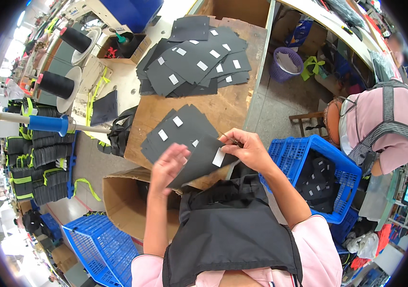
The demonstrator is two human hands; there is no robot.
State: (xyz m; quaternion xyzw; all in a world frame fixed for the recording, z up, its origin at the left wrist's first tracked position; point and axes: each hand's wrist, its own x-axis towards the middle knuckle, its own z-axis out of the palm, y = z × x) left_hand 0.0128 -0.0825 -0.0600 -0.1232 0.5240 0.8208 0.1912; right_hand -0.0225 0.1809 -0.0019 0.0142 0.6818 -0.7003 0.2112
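My right hand pinches the upper right edge of a black fabric piece beside its white label. A small dark metal tool, perhaps snips, shows at the fingers of that hand; its shape is mostly hidden. At the piece's left side, my left hand is raised with its fingers stretched and slightly blurred, gripping nothing that shows. Under and beyond the held piece lies a small stack of black labelled pieces. A larger spread pile of such pieces covers the far part of the wooden table.
An open cardboard box stands below the table's near left edge. On the right, a blue crate holds more black pieces; another blue crate is at lower left. A co-worker sits at right. Thread cones stand left.
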